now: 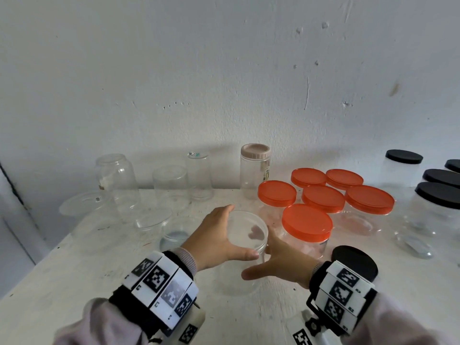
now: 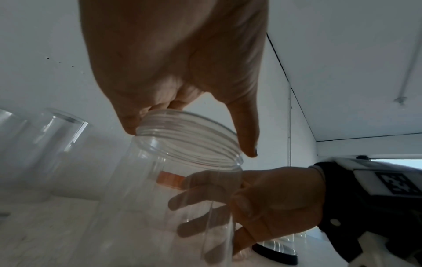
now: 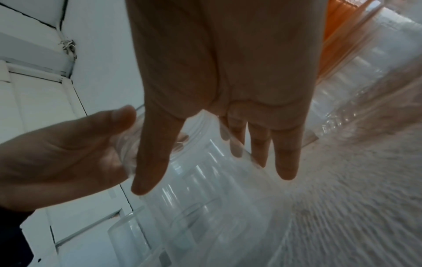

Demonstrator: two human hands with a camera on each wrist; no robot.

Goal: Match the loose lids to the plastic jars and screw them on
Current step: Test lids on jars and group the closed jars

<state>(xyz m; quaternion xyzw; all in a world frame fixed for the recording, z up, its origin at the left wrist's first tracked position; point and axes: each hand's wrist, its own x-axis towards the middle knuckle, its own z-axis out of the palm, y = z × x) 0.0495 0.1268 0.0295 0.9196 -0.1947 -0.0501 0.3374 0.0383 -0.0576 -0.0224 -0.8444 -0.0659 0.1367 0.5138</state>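
A clear plastic jar (image 1: 239,277) stands upright on the white table (image 1: 74,270) right in front of me. A clear lid (image 1: 249,227) sits on its mouth. My left hand (image 1: 234,232) spans that lid from above, thumb on the near rim and fingers curled round the far rim. My right hand (image 1: 258,257) grips the jar's body from the right, thumb in front, fingers showing through the plastic. In the left wrist view the left hand (image 2: 191,140) clasps the ribbed top while the right hand (image 2: 217,204) wraps the jar (image 2: 148,207).
Several orange-lidded jars (image 1: 307,225) crowd close on the right. Black-lidded jars (image 1: 438,195) stand at the far right, and a loose black lid (image 1: 354,262) lies by my right wrist. Open clear jars (image 1: 171,188) and a beige-lidded jar (image 1: 255,170) line the back wall.
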